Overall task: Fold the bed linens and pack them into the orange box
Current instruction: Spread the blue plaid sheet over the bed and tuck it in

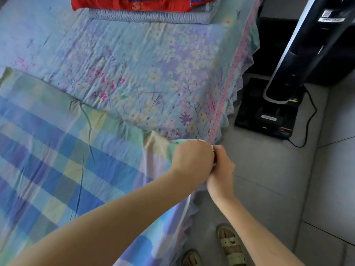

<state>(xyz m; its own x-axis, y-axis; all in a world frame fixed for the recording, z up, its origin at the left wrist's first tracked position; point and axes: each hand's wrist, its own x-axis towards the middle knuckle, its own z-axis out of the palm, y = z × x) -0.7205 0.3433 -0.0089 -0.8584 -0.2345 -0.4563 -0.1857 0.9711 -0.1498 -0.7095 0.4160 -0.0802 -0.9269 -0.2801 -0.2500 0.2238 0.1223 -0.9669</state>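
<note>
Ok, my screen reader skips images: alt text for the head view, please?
The left hand and right hand meet, gripping a corner of a checked sheet spread over a floral bedsheet. Folded red bedding lies at the far end; a black appliance stands on the floor.

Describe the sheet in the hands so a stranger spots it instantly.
Find the floral-covered bed. On its near half lies the checked sheet, corner gripped by left hand and right hand. Blue, green and yellow squares, not flowers, mark it.

floral bedspread (146, 73) open ahead, black appliance (284, 83) blocking right
</note>
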